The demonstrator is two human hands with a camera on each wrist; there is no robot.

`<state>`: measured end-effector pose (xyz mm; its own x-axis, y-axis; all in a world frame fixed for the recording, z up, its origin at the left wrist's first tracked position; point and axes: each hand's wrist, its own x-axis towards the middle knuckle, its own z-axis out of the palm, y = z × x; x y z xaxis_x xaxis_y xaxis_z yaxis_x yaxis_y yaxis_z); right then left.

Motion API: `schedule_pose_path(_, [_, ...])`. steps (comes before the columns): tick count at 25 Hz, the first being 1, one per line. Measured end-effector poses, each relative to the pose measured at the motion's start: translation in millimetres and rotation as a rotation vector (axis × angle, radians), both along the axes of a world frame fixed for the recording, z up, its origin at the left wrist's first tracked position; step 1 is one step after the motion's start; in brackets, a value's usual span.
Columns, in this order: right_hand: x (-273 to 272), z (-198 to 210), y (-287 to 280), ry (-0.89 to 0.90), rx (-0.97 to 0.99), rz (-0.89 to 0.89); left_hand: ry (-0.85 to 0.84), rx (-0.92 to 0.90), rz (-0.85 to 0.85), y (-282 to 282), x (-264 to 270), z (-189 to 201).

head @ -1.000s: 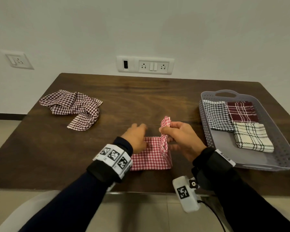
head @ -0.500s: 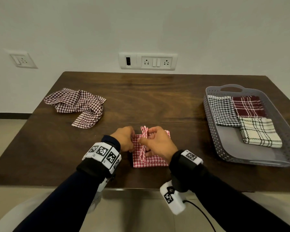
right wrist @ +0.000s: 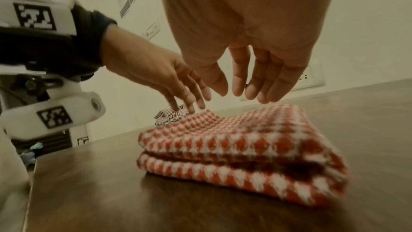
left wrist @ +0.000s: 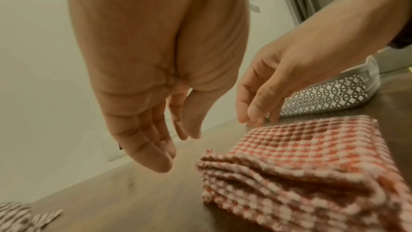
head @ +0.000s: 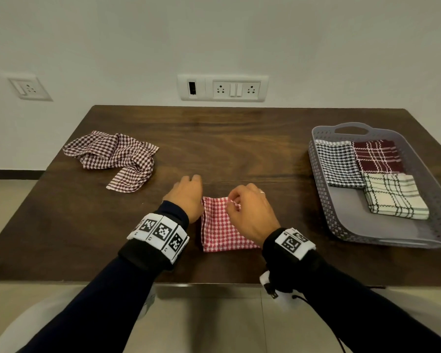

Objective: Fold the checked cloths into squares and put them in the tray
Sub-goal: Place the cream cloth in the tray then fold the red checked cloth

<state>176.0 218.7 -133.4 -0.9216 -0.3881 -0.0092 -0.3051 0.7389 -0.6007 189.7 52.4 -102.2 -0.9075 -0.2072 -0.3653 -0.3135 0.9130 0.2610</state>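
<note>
A red-and-white checked cloth (head: 222,226) lies folded into a thick square near the table's front edge, its stacked layers showing in the right wrist view (right wrist: 240,147). My left hand (head: 189,192) hovers at the cloth's left far corner, fingers straight and holding nothing (left wrist: 169,140). Over the cloth's far edge my right hand (head: 242,205) hangs with relaxed, spread fingers (right wrist: 245,89), gripping nothing. A crumpled brown-and-white checked cloth (head: 112,159) lies at the table's left. The grey perforated tray (head: 351,215) stands at the right.
In the tray lie three folded cloths: black-and-white checked (head: 339,164), maroon (head: 377,156) and cream with dark lines (head: 392,194). The tray's near half shows bare floor. The dark wooden table (head: 227,149) backs onto a wall with sockets (head: 223,88).
My right hand carried the raised flap of the red cloth leftward, laid it down and let go. The cloth now lies as a flat square, and both hands have opened.
</note>
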Motion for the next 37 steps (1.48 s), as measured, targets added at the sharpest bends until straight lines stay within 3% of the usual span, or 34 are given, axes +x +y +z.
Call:
schedule_pose_path(3, [7.5, -8.7, 6.0, 0.147, 0.175, 0.105, 0.125, -0.056, -0.193, 14.0, 4.6, -2.6])
schedule_pose_path(6, [10.8, -27.0, 8.3, 0.11, 0.341, 0.222, 0.016, -0.1, -0.361, 30.7, 15.5, -19.9])
schedule_pose_path(9, [10.2, -43.7, 13.1, 0.058, 0.495, 0.267, -0.11, -0.173, -0.407, 34.2, 22.5, -41.1])
schedule_pose_path(16, [4.3, -44.2, 16.9, -0.078, 0.537, 0.332, -0.231, -0.182, -0.491, 10.9, 23.2, -50.2])
schedule_pose_path(27, [0.3, -42.7, 15.7, -0.15, 0.57, 0.346, -0.135, -0.259, -0.604, 1.4, 26.2, -64.2])
schedule_pose_path(30, [6.8, -39.4, 17.2, -0.165, 0.52, 0.278, -0.147, -0.274, -0.603, 1.8, 26.0, -64.9])
schedule_pose_path(34, [19.2, -19.8, 16.7, -0.193, 0.321, -0.115, -0.228, -0.264, -0.57, 5.5, 22.2, -60.9])
schedule_pose_path(37, [8.3, -11.5, 20.3, -0.431, 0.175, -0.31, -0.275, -0.209, -0.519, 13.6, 19.7, -50.4])
